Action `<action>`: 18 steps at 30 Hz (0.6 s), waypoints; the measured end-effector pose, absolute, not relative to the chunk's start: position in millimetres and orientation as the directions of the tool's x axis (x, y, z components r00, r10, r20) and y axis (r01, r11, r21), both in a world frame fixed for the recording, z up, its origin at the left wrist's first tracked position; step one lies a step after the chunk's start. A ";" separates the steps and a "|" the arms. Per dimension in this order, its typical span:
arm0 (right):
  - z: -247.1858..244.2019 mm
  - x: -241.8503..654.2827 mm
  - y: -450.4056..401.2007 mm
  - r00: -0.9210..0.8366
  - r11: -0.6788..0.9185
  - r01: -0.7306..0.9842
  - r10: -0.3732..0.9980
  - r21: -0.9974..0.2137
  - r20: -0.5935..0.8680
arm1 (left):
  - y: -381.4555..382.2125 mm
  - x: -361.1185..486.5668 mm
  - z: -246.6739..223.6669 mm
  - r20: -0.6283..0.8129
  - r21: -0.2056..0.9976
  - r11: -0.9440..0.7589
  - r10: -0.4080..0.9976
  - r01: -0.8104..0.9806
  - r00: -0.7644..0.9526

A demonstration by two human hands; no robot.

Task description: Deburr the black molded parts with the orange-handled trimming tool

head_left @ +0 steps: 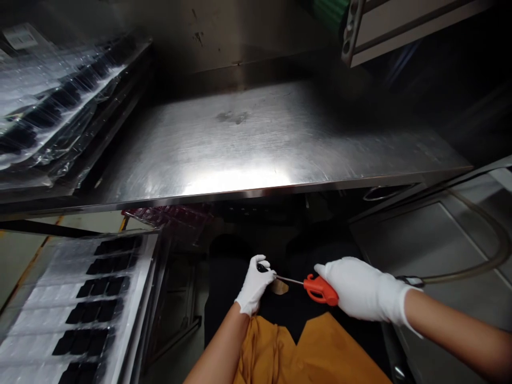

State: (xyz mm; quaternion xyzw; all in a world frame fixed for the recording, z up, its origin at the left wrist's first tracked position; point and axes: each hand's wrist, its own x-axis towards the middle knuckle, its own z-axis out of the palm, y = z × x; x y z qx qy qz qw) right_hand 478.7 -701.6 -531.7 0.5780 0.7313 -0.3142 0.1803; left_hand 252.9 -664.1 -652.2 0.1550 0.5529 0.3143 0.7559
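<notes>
An air blow gun (320, 289) with an orange trigger grip sits in the white-gloved right hand (360, 288), its fingers wrapped closed around the grip, just below the front edge of the stainless steel table (240, 144). Its thin metal nozzle (290, 279) crosses to the white-gloved left hand (254, 282), whose fingers pinch narrowly on the black nozzle tip (263, 268). An air hose (472, 269) curves away below the table's right end. Plastic-wrapped trays of black parts (92, 309) lie below its left end. An accidental trigger squeeze could blast those loose wrappings, while a snagged hose could bend the slender nozzle.
</notes>
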 end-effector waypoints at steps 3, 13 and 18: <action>-528.6 482.6 -702.5 -0.256 0.109 0.961 0.706 -0.255 -0.660 | -667.4 252.8 -656.9 -0.604 0.783 0.621 0.768 -0.019 0.215; -527.3 498.4 -704.7 -0.218 0.015 0.958 0.685 -0.286 -0.695 | -661.8 246.6 -638.8 -0.513 0.817 0.576 0.734 -0.010 0.445; -521.1 492.8 -708.3 -0.272 0.033 0.934 0.709 -0.355 -0.651 | -656.4 244.0 -645.2 -0.622 0.623 0.729 0.682 -0.284 0.385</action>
